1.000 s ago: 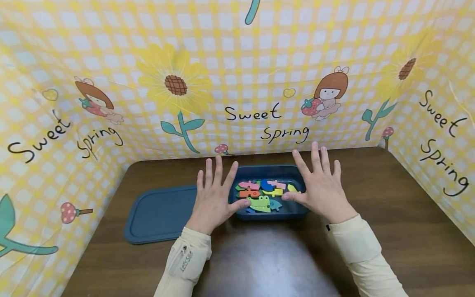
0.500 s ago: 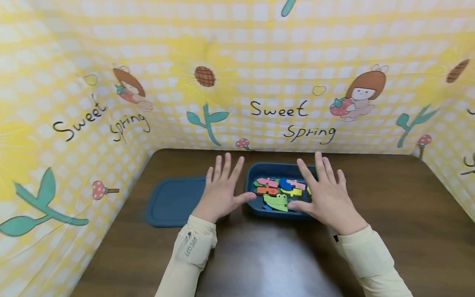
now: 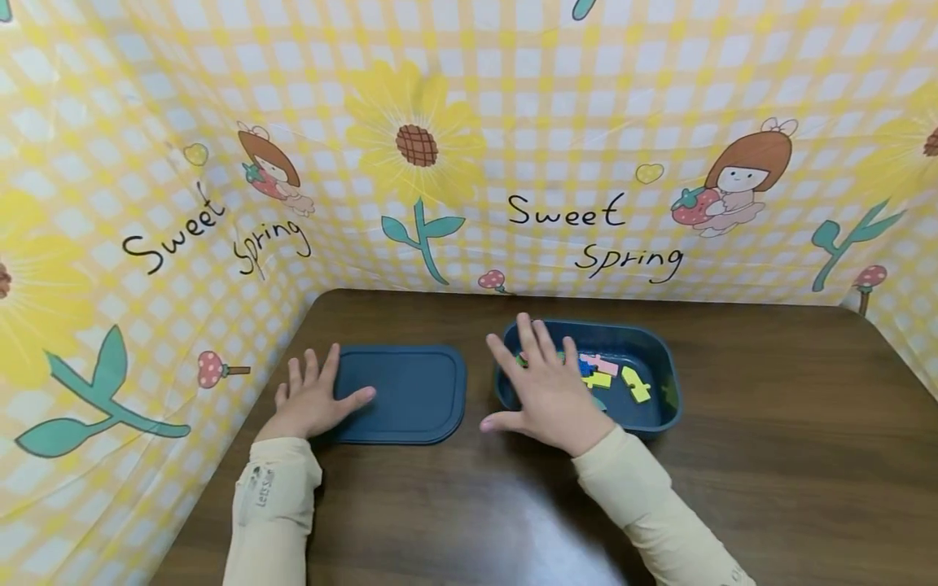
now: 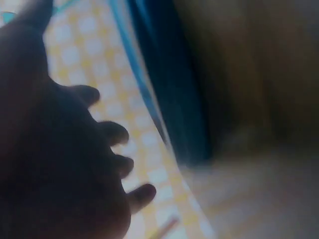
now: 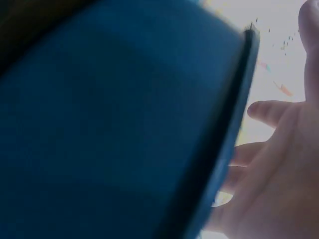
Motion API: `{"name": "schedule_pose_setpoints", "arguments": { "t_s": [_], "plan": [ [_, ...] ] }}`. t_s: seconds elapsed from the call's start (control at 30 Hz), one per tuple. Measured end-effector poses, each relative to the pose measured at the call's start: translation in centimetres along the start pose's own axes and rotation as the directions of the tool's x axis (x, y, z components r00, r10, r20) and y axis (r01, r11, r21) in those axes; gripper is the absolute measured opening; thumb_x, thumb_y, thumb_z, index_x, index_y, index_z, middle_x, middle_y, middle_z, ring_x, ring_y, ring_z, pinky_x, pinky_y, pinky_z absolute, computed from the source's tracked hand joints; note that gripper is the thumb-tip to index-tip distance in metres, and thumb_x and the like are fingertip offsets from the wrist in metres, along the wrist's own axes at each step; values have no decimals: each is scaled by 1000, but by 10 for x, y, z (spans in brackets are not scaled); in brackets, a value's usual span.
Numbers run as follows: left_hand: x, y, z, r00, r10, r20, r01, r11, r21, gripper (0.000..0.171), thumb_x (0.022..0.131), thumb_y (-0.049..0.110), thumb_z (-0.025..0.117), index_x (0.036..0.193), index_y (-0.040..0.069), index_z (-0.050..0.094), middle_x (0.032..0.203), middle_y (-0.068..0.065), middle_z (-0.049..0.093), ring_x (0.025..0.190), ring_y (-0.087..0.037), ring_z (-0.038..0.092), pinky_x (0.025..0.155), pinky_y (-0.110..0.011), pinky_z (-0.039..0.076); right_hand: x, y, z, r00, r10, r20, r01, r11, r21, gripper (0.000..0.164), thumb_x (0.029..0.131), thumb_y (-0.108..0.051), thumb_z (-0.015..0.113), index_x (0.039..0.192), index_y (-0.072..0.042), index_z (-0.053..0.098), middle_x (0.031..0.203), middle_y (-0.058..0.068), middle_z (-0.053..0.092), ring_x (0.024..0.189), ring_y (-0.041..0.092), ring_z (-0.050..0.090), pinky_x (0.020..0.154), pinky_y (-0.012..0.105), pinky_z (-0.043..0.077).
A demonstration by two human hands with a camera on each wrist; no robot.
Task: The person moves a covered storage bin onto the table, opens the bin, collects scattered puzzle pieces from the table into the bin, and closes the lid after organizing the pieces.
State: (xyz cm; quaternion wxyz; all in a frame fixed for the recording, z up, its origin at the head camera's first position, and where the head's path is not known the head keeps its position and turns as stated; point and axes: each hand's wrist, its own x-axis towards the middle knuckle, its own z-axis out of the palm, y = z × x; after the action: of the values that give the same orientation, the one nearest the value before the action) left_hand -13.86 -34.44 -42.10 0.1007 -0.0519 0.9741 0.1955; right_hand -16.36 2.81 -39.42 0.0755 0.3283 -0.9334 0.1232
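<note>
A dark blue rectangular box (image 3: 663,407) stands on the table, holding several colourful flat puzzle pieces; a yellow one (image 3: 636,386) and a pink one (image 3: 602,365) show. My right hand (image 3: 553,399) hovers with spread fingers over the left part of the box and hides some pieces. To the left lies the matching flat blue lid (image 3: 410,399). My left hand (image 3: 311,403), fingers also spread, is over the lid's left edge. The right wrist view shows the box wall (image 5: 124,124) beside the spread fingers. Neither hand holds anything.
The brown wooden table (image 3: 454,513) ends at the back against a yellow checked cloth (image 3: 469,179) printed with flowers and figures. The cloth also rises along the left side. A narrow strip of table separates lid and box.
The left hand has moved left, from beside the box to the lid's left edge. The right hand has shifted left across the box, uncovering its right part. The head view has swung left.
</note>
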Motion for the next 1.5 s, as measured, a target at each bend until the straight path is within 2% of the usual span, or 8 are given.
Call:
{"name": "schedule_pose_setpoints", "arguments": {
  "t_s": [0.23, 0.4, 0.53, 0.73, 0.93, 1.07, 1.3, 1.5],
  "plan": [
    [-7, -29, -7, 999, -36, 30, 36, 999, 26, 121, 86, 82, 50, 162, 9, -9, 158, -37, -16, 141, -58, -22, 103, -79, -1, 30, -41, 23, 997, -65, 46, 67, 997, -37, 114, 74, -82, 66, 163, -24, 24, 166, 23, 2, 151, 43, 8, 110, 73, 13],
    [-19, -35, -14, 992, -36, 118, 35, 999, 12, 123, 85, 77, 58, 161, 6, -8, 157, -40, -10, 140, -62, -12, 102, -81, 8, 43, -63, 41, 993, -97, 73, 105, 988, -111, 113, 73, -86, 60, 162, -25, 27, 165, 24, 10, 150, 43, 14, 110, 73, 13],
    [-27, -40, -13, 986, -35, 164, 36, 999, -5, 131, 80, 74, 68, 161, 3, -7, 157, -41, -7, 140, -63, -10, 102, -80, 12, 50, -74, 56, 986, -107, 130, 125, 983, -134, 113, 73, -88, 57, 162, -24, 27, 164, 26, 14, 149, 45, 17, 114, 67, 15],
    [-25, -48, -6, 989, -26, 143, 20, 999, 45, 142, 71, 80, 71, 159, -5, -1, 157, -41, -5, 141, -62, -6, 103, -79, 13, 55, -79, 62, 974, 3, 228, 19, 996, -92, 116, 73, -86, 60, 164, -24, 22, 163, 29, 13, 148, 48, 16, 116, 58, 21],
    [-22, -51, -3, 986, -47, 157, 38, 997, 60, 142, 70, 80, 72, 159, -5, 1, 157, -41, -7, 141, -62, -8, 104, -78, 12, 58, -81, 62, 904, 167, 393, -167, 985, -34, 121, 74, -83, 64, 165, -21, 13, 161, 35, 9, 148, 52, 11, 116, 51, 26],
    [-19, -55, -1, 985, -54, 163, 47, 998, 47, 146, 66, 83, 72, 160, -2, 0, 157, -40, -9, 142, -61, -10, 106, -77, 9, 59, -83, 61, 877, 196, 439, -194, 980, -48, 119, 76, -81, 64, 165, -22, 12, 159, 38, 11, 147, 52, 12, 116, 48, 28],
    [-19, -57, 1, 992, -27, 126, 28, 1000, -6, 152, 60, 86, 73, 157, -11, 6, 157, -42, -7, 141, -63, -8, 103, -80, 7, 64, -80, 63, 887, 139, 441, -153, 988, -3, 118, 77, -76, 69, 165, -24, 11, 159, 37, 11, 147, 52, 11, 116, 54, 24],
    [-22, -48, -5, 990, -21, 138, 32, 997, -76, 144, 67, 71, 82, 155, -13, 5, 157, -41, -9, 143, -58, -12, 105, -78, 3, 71, -75, 64, 890, 105, 443, -154, 985, 76, 123, 74, -70, 78, 165, -24, 8, 159, 38, 10, 147, 54, 10, 117, 56, 21]
  ]
}}
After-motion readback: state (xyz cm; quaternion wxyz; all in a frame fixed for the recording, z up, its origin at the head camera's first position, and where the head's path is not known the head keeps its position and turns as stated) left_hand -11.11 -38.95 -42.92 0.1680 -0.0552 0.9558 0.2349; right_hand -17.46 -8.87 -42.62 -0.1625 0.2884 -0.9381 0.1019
